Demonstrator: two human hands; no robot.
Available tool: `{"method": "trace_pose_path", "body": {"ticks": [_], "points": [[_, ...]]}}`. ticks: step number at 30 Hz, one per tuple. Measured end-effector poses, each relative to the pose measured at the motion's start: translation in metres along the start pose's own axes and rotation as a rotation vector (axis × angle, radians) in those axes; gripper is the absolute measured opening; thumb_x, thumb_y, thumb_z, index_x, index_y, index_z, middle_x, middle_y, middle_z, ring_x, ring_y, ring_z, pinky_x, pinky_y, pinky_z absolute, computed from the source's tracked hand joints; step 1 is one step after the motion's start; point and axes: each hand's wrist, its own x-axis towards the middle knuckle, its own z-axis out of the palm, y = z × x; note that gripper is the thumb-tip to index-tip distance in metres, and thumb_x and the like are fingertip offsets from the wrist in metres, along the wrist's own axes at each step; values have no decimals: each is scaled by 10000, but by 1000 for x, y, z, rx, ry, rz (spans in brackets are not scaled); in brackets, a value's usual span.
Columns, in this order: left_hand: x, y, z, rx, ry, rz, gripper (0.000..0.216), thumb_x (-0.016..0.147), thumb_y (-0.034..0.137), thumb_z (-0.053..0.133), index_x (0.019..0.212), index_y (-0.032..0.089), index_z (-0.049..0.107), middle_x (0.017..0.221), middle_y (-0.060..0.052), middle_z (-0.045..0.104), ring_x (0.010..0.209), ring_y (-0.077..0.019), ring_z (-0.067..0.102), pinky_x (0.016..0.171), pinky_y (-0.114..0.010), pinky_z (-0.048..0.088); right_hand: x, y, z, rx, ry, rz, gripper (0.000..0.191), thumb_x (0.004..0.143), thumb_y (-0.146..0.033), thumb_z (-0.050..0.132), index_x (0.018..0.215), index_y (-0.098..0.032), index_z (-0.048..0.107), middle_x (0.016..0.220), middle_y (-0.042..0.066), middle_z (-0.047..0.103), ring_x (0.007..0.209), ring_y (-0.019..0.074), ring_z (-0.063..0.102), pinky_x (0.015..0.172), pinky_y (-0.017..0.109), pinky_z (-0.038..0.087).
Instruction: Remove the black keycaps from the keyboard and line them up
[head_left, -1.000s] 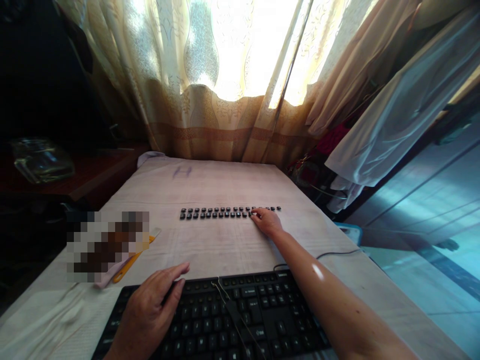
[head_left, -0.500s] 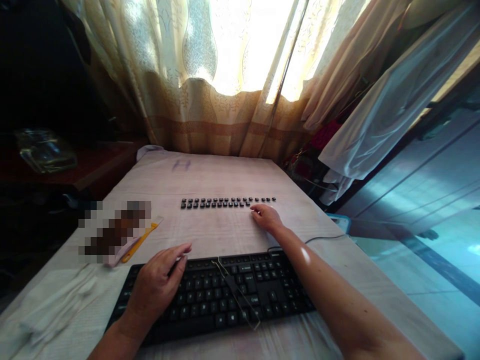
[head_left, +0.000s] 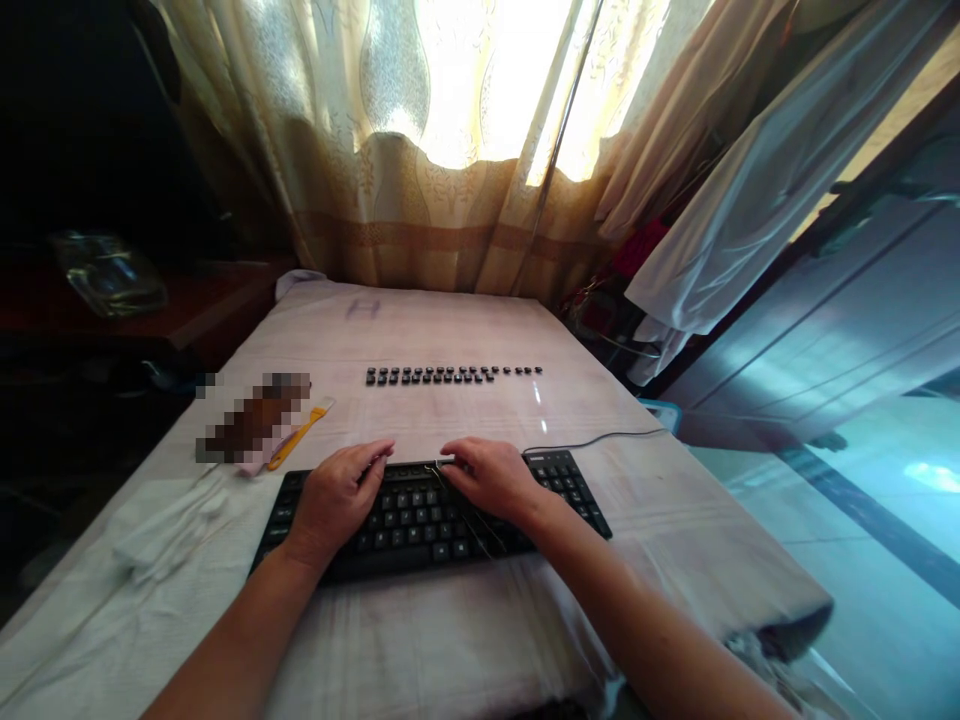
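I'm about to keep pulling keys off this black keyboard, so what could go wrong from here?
1. The thin wire key puller lies loose across the black keyboard under the right hand; it could snag a key or get knocked aside.
2. The row of removed black keycaps sits loose on the pale cloth-covered table; tugging the cloth could scatter them.
3. The keyboard's thin black cable runs toward the table's right edge and could catch the right forearm.

Black keyboard (head_left: 431,510), black all over, pale legends on its keys. Beyond it, loose keycaps (head_left: 450,375), black too. Off-white cloth (head_left: 420,330) with a faint bluish mark. Yellow-orange tool (head_left: 300,436). Cream curtain (head_left: 420,130), leafy pattern, tan band.
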Motion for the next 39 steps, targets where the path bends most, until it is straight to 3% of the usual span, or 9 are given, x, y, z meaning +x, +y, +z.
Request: {"method": "trace_pose_path", "body": {"ticks": [6,10,13,17,22,25,27,34,39], "points": [[-4,2,-1,73,4,48,274,957,242,445,1013,177,705,920,-78,777,816,-227,732,750,-349,569,-2,-25,-1,-197,-139,-53,325,890,-350,569,1181,-228,648,1021,90,735,925,260,684,769,331,475],[-7,8,-5,103,-9,84,269,950,218,454,1001,179,715,886,-82,773,772,-233,722,720,-359,555,0,-27,-1,-165,-149,-21,433,868,-255,536,1297,-237,592,1061,94,725,910,253,676,778,334,469],[-11,17,-7,101,-15,106,263,953,221,458,1012,179,711,898,-78,770,788,-223,717,741,-353,547,-2,-13,0,31,-71,7,474,858,-206,508,1325,-248,582,994,55,721,870,209,648,792,309,453],[-19,27,-7,93,-26,138,247,955,238,475,1018,184,707,912,-67,769,811,-213,714,763,-349,538,-8,20,1,528,18,77,419,853,-211,468,1232,-215,646,689,-34,610,626,128,523,667,253,421],[-24,35,-5,100,-37,194,240,948,206,476,1024,182,703,916,-65,769,818,-214,710,771,-364,533,-25,48,2,1003,172,263,468,720,-200,565,1172,-215,688,615,-67,577,585,105,464,604,228,386],[-28,40,-5,111,-32,219,233,951,202,474,1007,176,699,893,-64,765,796,-223,703,748,-378,530,-37,52,4,1148,252,345,253,660,-236,618,870,-210,756,633,-43,603,542,95,442,503,213,338],[-32,44,-6,114,-26,232,236,958,209,467,1005,170,695,887,-66,762,792,-226,698,744,-384,529,-44,54,6,1198,300,367,188,648,-261,630,786,-199,742,657,-28,613,509,82,423,451,203,299],[-49,59,-8,89,-43,271,237,965,269,486,1033,169,691,913,-75,758,850,-220,693,810,-387,526,-63,69,5,1461,467,360,415,575,-226,726,989,-233,691,770,-32,628,594,89,551,483,188,426],[-53,65,-8,73,-117,294,285,917,362,575,1120,192,681,1083,-93,742,1023,-246,669,927,-415,507,-69,74,1,1620,555,349,445,572,-311,871,966,-253,671,760,-41,617,628,97,591,518,201,505]]}}
